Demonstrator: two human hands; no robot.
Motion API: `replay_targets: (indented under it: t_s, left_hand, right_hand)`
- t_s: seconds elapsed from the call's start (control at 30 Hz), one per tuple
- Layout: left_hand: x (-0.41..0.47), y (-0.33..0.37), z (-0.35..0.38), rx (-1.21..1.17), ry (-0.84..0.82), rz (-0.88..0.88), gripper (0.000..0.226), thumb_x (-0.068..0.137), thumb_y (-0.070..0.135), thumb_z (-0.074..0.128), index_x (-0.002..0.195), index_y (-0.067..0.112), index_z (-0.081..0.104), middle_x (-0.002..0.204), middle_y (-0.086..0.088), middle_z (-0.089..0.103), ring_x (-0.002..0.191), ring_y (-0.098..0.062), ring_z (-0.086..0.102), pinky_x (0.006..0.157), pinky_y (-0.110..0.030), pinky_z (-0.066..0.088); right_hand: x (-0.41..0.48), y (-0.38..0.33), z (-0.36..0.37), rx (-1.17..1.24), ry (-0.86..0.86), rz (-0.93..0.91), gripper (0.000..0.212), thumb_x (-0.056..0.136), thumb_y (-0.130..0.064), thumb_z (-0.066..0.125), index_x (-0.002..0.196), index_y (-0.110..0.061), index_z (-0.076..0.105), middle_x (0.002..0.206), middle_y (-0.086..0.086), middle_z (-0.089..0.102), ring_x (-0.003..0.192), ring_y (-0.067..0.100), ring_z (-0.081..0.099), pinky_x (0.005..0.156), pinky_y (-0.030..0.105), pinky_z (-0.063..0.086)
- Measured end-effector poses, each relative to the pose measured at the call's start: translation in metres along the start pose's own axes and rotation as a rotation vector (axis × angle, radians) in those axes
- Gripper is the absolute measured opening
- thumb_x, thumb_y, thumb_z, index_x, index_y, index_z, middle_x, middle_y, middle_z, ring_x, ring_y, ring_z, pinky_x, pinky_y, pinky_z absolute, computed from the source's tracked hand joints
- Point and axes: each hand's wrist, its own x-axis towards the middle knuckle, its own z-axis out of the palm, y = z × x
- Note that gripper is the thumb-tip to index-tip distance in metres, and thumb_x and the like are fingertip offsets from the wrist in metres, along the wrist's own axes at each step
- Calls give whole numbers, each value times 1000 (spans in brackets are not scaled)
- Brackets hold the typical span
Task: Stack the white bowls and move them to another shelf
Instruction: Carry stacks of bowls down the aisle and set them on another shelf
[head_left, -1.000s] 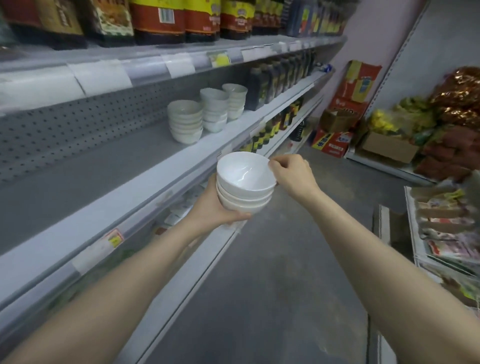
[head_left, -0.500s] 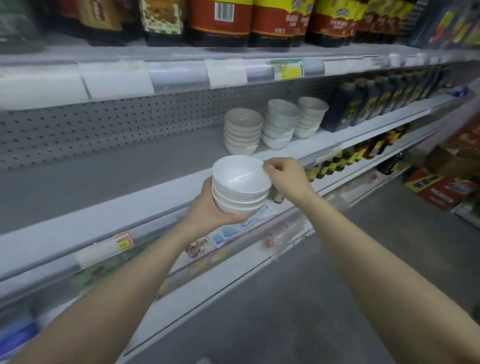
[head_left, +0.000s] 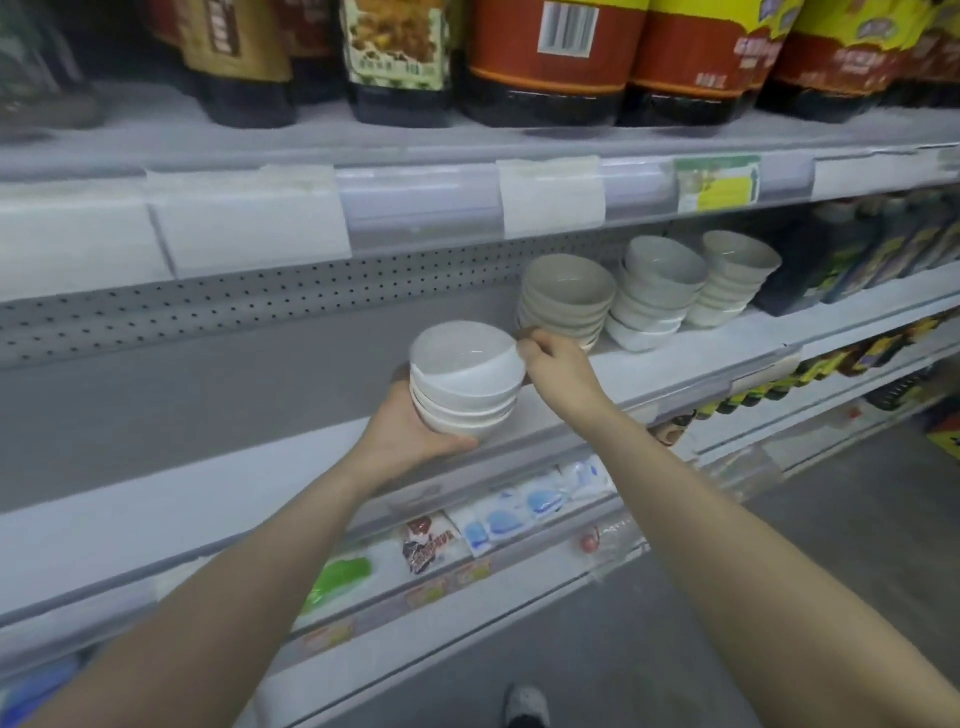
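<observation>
White bowls (head_left: 465, 384), nested in one stack, are held over the front edge of a grey shop shelf (head_left: 208, 483). The left hand (head_left: 410, 431) cups the stack from below, fingers curled round its base, while the right hand (head_left: 558, 366) pinches the top bowl's rim. Three more bowl stacks (head_left: 657, 291) stand on the same shelf just beyond, beside dark bottles (head_left: 810, 270). Large sauce bottles (head_left: 545, 62) line the upper shelf (head_left: 415, 150).
</observation>
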Motion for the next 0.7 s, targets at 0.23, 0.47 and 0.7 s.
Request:
replay_targets:
  t_s: [0.23,0.47,0.7]
  left_hand:
    - [35,-12,12,39,-10,-89,61,63,22,94,99,45,51,110,14,63,107,-3,59,93,-17,42]
    - [63,-17,17,60,96,-22,94,50,23,94,120,37,33,107,28,48,107,-1,48,79,3,32]
    - [86,-40,11,25,11,-60,122,49,43,96,146,29,24,141,12,46,129,-6,45,105,-25,36]
  right_hand:
    - [46,18,9,-41,-55,-33,38,89,-23,42,115,-23,69,109,5,70,105,29,61,93,39,50]
    - [75,32,21,-16,-53,-105,29,96,-19,40,105,-20,67,100,7,68,94,25,60,82,36,47]
    - [90,31,31,-79,12,-82,38,100,-13,36,63,-17,29,60,1,32,58,17,33,48,25,24]
